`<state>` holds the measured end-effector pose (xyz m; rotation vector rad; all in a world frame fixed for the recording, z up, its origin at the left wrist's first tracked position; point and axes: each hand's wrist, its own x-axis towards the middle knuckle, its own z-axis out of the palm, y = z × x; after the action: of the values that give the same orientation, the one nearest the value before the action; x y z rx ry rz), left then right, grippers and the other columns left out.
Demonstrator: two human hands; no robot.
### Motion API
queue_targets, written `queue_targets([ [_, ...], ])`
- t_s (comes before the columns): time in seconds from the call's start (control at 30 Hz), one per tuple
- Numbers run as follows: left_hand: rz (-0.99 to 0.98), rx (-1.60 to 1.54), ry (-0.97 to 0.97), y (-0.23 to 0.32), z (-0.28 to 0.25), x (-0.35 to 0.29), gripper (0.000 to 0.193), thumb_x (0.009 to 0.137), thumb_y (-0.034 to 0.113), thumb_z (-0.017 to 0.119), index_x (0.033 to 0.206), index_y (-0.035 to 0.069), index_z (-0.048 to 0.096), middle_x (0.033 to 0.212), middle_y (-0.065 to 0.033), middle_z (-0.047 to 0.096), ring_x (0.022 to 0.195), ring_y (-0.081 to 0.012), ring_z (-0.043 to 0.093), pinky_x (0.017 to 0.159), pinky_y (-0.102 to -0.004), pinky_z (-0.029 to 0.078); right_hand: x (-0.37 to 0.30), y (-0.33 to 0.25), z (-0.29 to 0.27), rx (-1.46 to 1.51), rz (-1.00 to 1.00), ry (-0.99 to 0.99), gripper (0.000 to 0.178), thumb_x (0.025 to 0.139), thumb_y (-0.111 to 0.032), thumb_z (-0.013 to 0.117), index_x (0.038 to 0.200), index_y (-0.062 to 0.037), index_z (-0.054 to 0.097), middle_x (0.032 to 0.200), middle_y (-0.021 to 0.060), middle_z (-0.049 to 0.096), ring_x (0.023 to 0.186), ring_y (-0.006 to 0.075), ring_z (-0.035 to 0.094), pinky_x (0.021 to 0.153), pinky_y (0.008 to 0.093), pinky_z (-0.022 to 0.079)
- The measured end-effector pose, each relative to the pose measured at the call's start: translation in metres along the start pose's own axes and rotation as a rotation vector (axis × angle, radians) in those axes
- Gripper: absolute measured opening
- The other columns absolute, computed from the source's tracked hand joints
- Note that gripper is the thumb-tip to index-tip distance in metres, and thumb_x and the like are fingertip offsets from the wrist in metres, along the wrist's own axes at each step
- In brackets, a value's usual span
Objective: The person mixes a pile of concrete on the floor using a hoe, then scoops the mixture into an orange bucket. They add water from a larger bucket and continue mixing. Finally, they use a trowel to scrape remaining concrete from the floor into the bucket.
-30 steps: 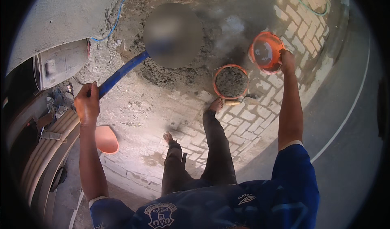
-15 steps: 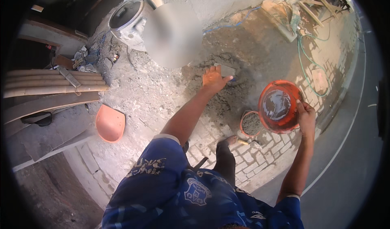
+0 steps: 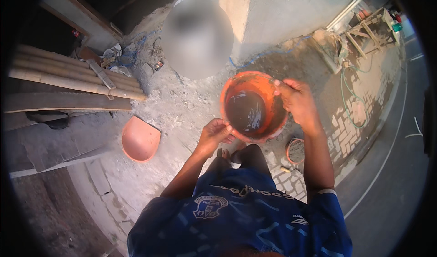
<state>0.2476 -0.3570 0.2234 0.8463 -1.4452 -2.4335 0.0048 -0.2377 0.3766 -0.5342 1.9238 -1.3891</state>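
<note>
An orange bucket point(image 3: 276, 115) hangs tilted in front of my body, its open mouth facing me. Its inside is wet, with grey streaks on the bottom. My left hand point(image 3: 215, 137) grips the lower left of the rim, thumb over the edge. Up at the right side of the rim, my right hand point(image 3: 298, 103) is closed, with a thin wire handle running to its fingers. The bucket hides the mortar patch on the ground behind it.
A small orange pail of grey mortar point(image 3: 297, 152) stands right of my legs. To the left lie a cut orange scoop-like container point(image 3: 141, 139) and bamboo poles point(image 3: 77, 77). A green hose point(image 3: 347, 103) curls at right, beside the road point(image 3: 387, 179). A blurred patch covers the upper middle.
My left hand has left the flat tool on the mortar and now grips the bucket. My right hand has brought the bucket leftward, in front of me. The view has shifted.
</note>
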Motion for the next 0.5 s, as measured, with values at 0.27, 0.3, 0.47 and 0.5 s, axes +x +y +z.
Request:
queue_targets([
  [0.27,0.286,-0.072,0.471,0.095,-0.131,0.058,0.023,0.09,0.001,0.066,0.11,0.0,0.055,0.091,-0.0102,0.069,0.071,-0.0171,0.068,0.062,-0.0288,0.059,0.162,-0.039,0.181,0.016,-0.296,-0.149,0.032,0.093,-0.029,0.066,0.084,0.0017,0.068,0.063,0.0018,0.058,0.058,0.0109,0.05,0.055,0.0294,0.043],
  [0.3,0.324,-0.065,0.475,0.112,-0.149,0.076,0.024,0.089,-0.001,0.067,0.11,0.0,0.054,0.091,-0.0102,0.069,0.073,-0.0169,0.068,0.062,-0.0286,0.059,0.185,-0.052,0.192,0.024,-0.265,-0.187,0.032,0.093,-0.029,0.065,0.083,0.0015,0.068,0.064,0.0023,0.058,0.058,0.011,0.05,0.055,0.0297,0.043],
  [0.47,0.425,0.078,0.508,0.209,-0.214,0.176,0.029,0.083,-0.005,0.07,0.107,0.0,0.054,0.089,-0.0094,0.067,0.073,-0.0156,0.067,0.059,-0.0278,0.058,0.329,-0.097,0.241,0.116,-0.316,-0.269,0.033,0.092,-0.031,0.064,0.082,0.0005,0.068,0.065,0.0042,0.058,0.057,0.0118,0.049,0.053,0.0312,0.041],
  [0.5,0.429,0.09,0.493,0.223,-0.228,0.202,0.03,0.082,-0.006,0.071,0.106,0.0,0.054,0.088,-0.0091,0.066,0.073,-0.0154,0.067,0.059,-0.0275,0.057,0.359,-0.098,0.25,0.157,-0.333,-0.242,0.033,0.093,-0.031,0.064,0.081,-0.0002,0.066,0.063,0.0033,0.056,0.053,0.0122,0.047,0.05,0.0327,0.039],
])
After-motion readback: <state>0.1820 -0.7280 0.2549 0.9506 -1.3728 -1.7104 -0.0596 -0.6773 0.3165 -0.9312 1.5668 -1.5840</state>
